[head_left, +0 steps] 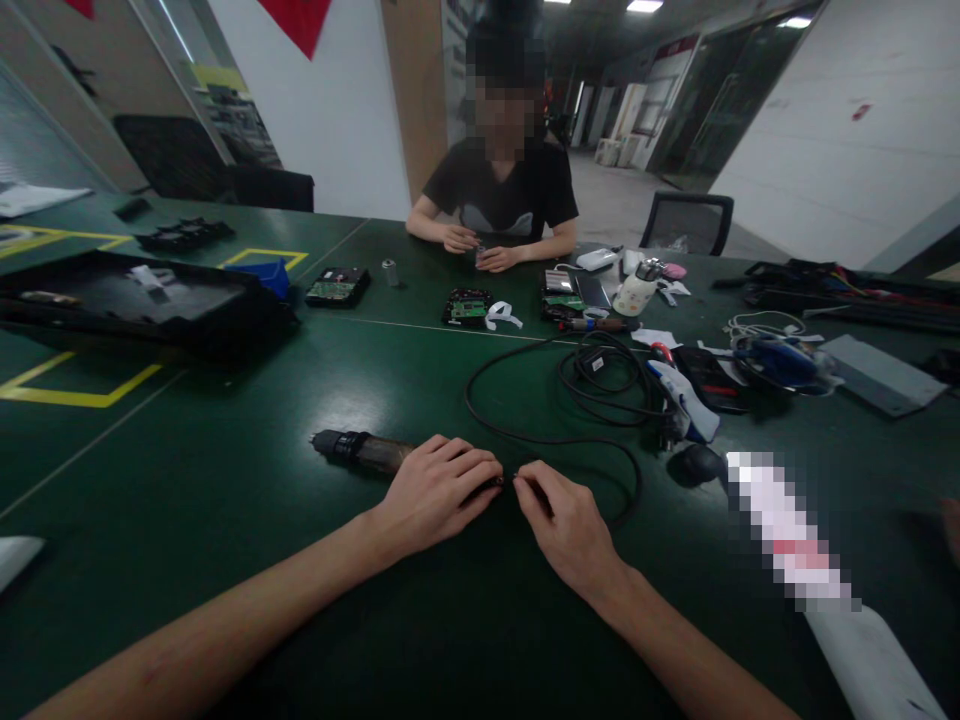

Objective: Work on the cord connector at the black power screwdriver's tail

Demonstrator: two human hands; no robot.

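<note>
A dark electric screwdriver [379, 454] lies on the green table, its black tip pointing left. My left hand [442, 492] is wrapped over its rear half, and the small round socket at its back end shows by my fingertips. A short gap to the right, my right hand [566, 520] is closed in a pinch. A tiny dark end peeks out between its thumb and fingers, facing the socket. The black cable [639, 475] curves from a coil down behind this hand, so the pinched piece looks like its plug; most of it is hidden.
Across the table [247, 450] sits a person [502, 195] handling a small item. Opened devices with green circuit boards [337, 287] stand midway. At left is a black tray [112, 300] beside a blue bin [262, 275]. A blue-white tool [686, 400] and a blurred-out white object [795, 540] lie right.
</note>
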